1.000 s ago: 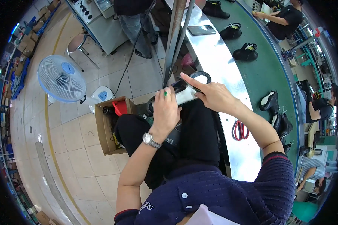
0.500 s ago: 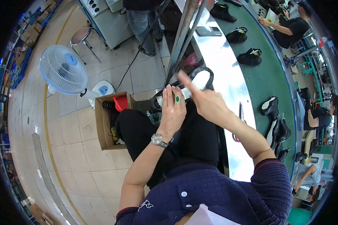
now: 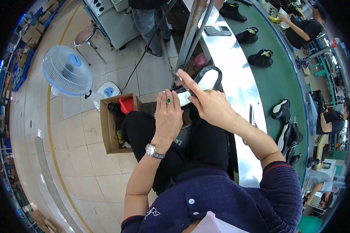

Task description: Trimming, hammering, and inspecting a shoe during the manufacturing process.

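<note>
A shoe with a white sole [image 3: 208,80] and black rim lies sole up across my thighs. My left hand [image 3: 168,118] is at its near-left end, fingers stretched out straight and side by side. Whether that hand touches the shoe, I cannot tell; its thumb is hidden. Above the middle of the shoe, my right hand [image 3: 217,106] is closed around a thin metal blade-like tool [image 3: 179,80]. The index finger reaches along this tool, whose exact kind is unclear.
To my right runs a shiny metal ledge [image 3: 243,101] with scissors [image 3: 252,116] and a phone [image 3: 217,31]. Beyond, several black shoes [image 3: 261,58] stand on a green conveyor belt [image 3: 260,83]. On my left are a cardboard box [image 3: 109,134] and a fan [image 3: 68,72]. Other people work nearby.
My left hand has slid left and a little toward me along the shoe. The tool in my right hand now shows clearly, where it was blurred before. The shoe has barely shifted.
</note>
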Action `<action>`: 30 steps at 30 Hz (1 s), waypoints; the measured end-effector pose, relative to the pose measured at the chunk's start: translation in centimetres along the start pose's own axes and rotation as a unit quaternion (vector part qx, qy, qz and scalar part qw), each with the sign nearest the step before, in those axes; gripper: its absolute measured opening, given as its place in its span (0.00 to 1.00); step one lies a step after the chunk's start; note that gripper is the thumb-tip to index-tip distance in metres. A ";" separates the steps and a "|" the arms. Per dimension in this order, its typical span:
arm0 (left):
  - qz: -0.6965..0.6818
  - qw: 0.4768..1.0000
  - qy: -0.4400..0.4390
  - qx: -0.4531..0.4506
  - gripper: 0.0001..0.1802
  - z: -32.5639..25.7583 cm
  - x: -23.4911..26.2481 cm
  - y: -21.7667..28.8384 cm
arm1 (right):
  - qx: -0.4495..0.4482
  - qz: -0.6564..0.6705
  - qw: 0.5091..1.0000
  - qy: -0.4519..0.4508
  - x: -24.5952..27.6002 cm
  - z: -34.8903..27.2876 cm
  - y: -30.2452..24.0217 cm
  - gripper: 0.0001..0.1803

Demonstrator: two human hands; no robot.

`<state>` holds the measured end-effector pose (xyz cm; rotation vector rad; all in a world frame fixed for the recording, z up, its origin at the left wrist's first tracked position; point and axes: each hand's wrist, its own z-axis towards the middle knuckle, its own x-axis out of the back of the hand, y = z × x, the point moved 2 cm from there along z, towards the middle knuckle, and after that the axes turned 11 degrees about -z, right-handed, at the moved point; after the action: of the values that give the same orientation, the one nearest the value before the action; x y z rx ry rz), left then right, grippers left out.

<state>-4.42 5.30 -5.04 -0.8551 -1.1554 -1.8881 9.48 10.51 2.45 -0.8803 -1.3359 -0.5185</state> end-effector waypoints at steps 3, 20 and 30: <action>0.010 1.000 -0.002 -0.023 0.37 0.0 0.2 0.3 | -0.025 -0.029 0.997 -0.060 -2.2 -0.5 0.0 0.43; -0.221 0.975 -0.020 -0.011 0.43 -3.0 3.0 -3.3 | -0.157 0.005 0.984 -0.089 1.5 -4.9 4.0 0.29; -0.819 0.287 -0.003 0.497 0.33 -11.0 0.0 -1.2 | 0.082 0.111 0.937 -0.321 0.5 -4.3 -3.9 0.33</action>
<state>-7.15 -4.41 -9.64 1.8537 -3.1191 -1.1895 9.21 4.84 3.93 -1.0916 -1.8052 0.0787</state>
